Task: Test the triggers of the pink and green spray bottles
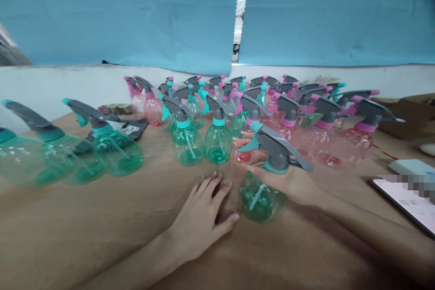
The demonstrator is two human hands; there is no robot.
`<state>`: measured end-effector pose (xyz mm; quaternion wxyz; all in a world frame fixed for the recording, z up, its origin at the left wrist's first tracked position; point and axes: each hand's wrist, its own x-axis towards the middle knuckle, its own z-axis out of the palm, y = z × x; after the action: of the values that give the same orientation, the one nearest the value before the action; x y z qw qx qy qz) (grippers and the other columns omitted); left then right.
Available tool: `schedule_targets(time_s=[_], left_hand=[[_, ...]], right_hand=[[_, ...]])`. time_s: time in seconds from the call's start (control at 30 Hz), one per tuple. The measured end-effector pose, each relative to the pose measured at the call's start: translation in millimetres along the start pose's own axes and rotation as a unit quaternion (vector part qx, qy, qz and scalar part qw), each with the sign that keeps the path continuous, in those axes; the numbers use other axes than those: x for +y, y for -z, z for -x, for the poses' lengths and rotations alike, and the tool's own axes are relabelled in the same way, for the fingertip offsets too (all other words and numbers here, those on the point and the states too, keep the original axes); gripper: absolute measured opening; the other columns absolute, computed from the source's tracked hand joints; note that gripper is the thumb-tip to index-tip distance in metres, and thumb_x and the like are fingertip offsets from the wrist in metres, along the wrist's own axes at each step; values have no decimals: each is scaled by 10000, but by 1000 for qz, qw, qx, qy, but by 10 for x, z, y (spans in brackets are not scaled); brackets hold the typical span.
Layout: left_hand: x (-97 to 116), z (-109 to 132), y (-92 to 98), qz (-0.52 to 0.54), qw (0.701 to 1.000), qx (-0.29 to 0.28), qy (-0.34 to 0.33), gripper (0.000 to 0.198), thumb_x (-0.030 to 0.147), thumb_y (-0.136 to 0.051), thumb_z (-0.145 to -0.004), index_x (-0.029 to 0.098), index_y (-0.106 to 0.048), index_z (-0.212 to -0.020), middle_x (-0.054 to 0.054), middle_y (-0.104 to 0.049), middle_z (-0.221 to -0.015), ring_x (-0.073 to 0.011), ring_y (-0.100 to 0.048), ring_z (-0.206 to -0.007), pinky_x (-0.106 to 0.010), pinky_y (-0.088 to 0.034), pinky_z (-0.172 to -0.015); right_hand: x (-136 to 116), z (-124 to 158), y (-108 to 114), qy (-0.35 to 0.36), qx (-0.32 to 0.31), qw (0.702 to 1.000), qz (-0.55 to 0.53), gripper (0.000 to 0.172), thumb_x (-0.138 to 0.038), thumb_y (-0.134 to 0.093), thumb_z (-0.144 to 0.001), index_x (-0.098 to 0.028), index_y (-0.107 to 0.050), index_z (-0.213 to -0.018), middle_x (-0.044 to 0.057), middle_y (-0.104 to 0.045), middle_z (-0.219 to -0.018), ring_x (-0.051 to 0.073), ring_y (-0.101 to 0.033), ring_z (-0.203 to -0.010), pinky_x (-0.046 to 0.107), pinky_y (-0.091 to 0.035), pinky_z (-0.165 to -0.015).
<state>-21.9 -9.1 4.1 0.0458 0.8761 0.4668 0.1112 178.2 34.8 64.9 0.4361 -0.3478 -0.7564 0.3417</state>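
My right hand (288,181) is wrapped round the neck of a green spray bottle (261,201), just under its grey and teal trigger head, which points left. My left hand (204,217) rests palm down on the wooden table (136,226), fingers spread, left of that bottle and holding nothing. Beyond my hands stand two green bottles, one (186,145) beside the other (218,145). Pink bottles (319,142) with grey and pink heads stand behind my right hand.
Several green bottles (117,152) stand at the left, near a dark plastic packet (132,128). More bottles fill the back. At the right lie a phone (404,199), a white box (413,167) and cardboard (408,115). Blue cloth (118,13) hangs behind.
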Motion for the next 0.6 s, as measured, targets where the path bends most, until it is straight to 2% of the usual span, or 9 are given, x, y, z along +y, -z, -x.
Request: schedule_targets(time_s=[0.1, 0.23, 0.37, 0.47, 0.6], left_hand=[[1, -2, 6, 1, 1000, -1, -2, 539, 472, -479, -881, 165, -413, -1319, -132, -398, -1376, -291, -331, -1264, -474, -274, -1021], [-1, -7, 2, 0, 1000, 9, -1, 530, 468, -486, -876, 175, -421, -1313, -126, -403, -1371, -297, -345, -1252, -480, -291, -1008], [-1, -9, -2, 1, 1000, 13, -2, 528, 473, -492, -871, 180, -431, -1305, -123, -408, -1367, -300, -352, -1247, -484, -297, -1004], [4, -8, 4, 2, 1000, 8, -2, 536, 476, -487, -873, 174, -424, -1312, -125, -401, -1373, -298, -347, -1250, -481, -291, -1010], [5, -3, 11, -1, 1000, 1, 2, 548, 479, -483, -874, 164, -418, -1318, -132, -403, -1369, -300, -347, -1248, -485, -289, -1009]], right_hand=[[1, -1, 3, 4, -9, 1000, -7, 118, -356, -551, -797, -268, -629, -809, 10, -691, -806, 208, -645, -841, 436, -482, -860], [29, 14, 4, -11, 3, 1000, 17, 92, -293, -542, -796, -257, -626, -810, 16, -684, -853, 204, -639, -826, 429, -487, -835], [38, 22, 8, -16, 11, 1000, 14, 67, -293, -568, -773, -258, -619, -797, 15, -681, -835, 204, -642, -794, 398, -511, -784], [31, 16, 8, -6, 13, 1000, 9, 46, -278, -582, -760, -258, -618, -780, 3, -680, -811, 193, -645, -797, 381, -510, -811], [34, 13, 1, -16, 22, 999, 19, 76, -285, -573, -748, -243, -630, -776, 18, -688, -816, 213, -650, -794, 419, -514, -804]])
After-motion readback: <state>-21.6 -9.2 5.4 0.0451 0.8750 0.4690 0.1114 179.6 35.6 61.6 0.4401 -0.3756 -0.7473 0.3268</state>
